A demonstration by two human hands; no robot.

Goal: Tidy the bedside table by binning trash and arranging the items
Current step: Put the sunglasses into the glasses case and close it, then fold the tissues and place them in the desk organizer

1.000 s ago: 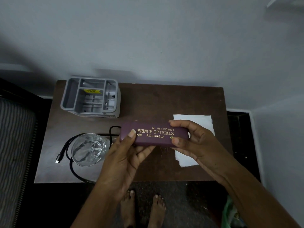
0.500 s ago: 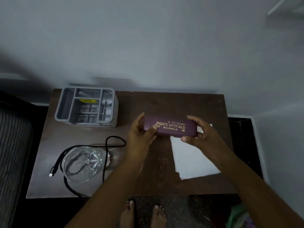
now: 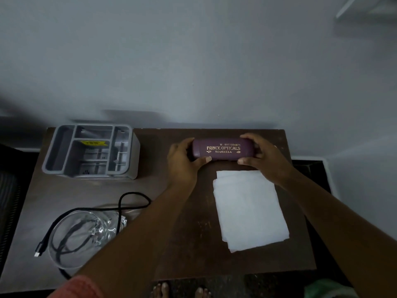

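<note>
A maroon spectacle case with gold lettering lies lengthwise near the back edge of the dark wooden bedside table, close to the wall. My left hand grips its left end and my right hand grips its right end. Just in front of the case lies a folded white tissue. A grey plastic organiser with several compartments stands at the back left. A clear drinking glass stands at the front left, with a black charging cable looped around and under it.
The wall runs right behind the table. A striped bed edge is at the far left. My bare feet show below the table's front edge, and something green lies on the floor at the lower right.
Both hands have carried the spectacle case away from me, from above the table's middle to the back edge by the wall. The tissue is now fully uncovered.
</note>
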